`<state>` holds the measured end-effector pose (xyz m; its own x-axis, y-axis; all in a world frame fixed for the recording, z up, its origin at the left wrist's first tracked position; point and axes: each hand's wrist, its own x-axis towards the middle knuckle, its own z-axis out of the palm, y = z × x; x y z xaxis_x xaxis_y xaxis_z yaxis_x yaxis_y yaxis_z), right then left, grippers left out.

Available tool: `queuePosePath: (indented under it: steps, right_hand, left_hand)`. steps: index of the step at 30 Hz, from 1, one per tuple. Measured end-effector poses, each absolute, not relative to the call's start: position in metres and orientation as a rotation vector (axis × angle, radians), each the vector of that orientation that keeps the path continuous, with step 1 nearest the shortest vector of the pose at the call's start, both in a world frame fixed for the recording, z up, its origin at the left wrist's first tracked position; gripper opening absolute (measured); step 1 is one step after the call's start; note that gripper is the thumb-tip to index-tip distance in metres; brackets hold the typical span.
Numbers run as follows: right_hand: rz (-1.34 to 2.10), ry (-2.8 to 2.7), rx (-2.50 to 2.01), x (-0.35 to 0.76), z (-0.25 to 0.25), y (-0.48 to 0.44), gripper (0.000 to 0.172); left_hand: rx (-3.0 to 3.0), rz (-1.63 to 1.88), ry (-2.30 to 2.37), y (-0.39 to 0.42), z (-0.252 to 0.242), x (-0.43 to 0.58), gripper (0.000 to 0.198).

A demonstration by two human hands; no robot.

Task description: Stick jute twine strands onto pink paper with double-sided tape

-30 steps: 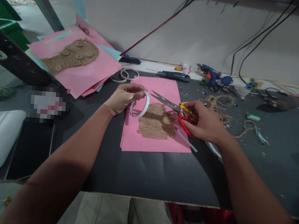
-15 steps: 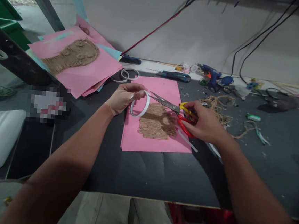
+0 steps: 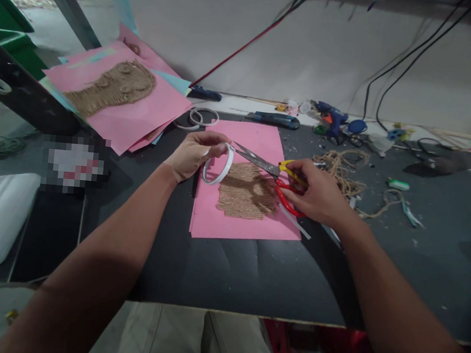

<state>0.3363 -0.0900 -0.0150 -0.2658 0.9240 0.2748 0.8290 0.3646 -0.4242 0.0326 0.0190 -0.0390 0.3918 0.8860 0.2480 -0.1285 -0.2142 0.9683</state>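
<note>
My left hand [image 3: 194, 153] pinches a thin white ring [image 3: 220, 173], like a roll of narrow tape, by its upper edge. In my right hand [image 3: 320, 192] is a pair of scissors [image 3: 269, 168] with one yellow and one red handle. The blades are slightly apart, and their tips reach the top of the ring near my left fingertips. Below both hands, a rough patch of brown twine rows [image 3: 244, 199] lies on pink paper [image 3: 214, 227]. A narrow white strip [image 3: 297, 224] crosses the paper's right edge.
Pink sheets [image 3: 162, 110] with a twine shape [image 3: 119, 87] are stacked at the back left. Along the wall lie a utility knife [image 3: 273, 119] and a blue glue gun [image 3: 333, 116]. Loose twine [image 3: 339, 169] sits behind my right hand; two rings [image 3: 203, 117] lie behind my left.
The scissors and my right hand have shifted slightly left, bringing the blade tips to the ring's top edge. My left hand is nearly still, and the ring has moved slightly left.
</note>
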Motion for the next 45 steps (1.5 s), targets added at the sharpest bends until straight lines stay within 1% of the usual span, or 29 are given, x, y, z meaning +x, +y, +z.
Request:
queuePosePath:
  steps: [10,16,23,29,37,41,45]
  right_hand:
    - [0.148,-2.128,-1.492,0.334,-0.018,-0.091,0.037]
    - [0.1,-2.094,-1.507,0.333,-0.024,-0.089,0.035]
    - [0.107,-2.07,-1.514,0.33,-0.024,-0.088,0.034]
    - [0.15,-2.07,-1.549,0.328,-0.018,-0.09,0.029]
    - [0.129,-2.083,-1.603,0.329,-0.012,-0.092,0.028]
    - [0.135,-2.047,-1.617,0.332,-0.009,-0.092,0.029]
    - [0.07,-2.013,-1.618,0.336,-0.01,-0.09,0.028]
  left_hand:
    - [1.463,1.078,0.711,0.02,-0.041,0.033,0.032]
    - [1.528,1.062,0.776,0.02,-0.04,0.032,0.029]
    - [1.507,1.055,0.759,0.02,-0.04,0.032,0.032]
    - [1.483,1.055,0.734,0.021,-0.042,0.031,0.031]
    - [1.482,1.027,0.834,0.018,-0.035,0.033,0.036]
    - [1.456,1.026,0.854,0.015,-0.031,0.032,0.033]
    - [1.435,1.077,0.936,0.019,-0.032,0.031,0.027]
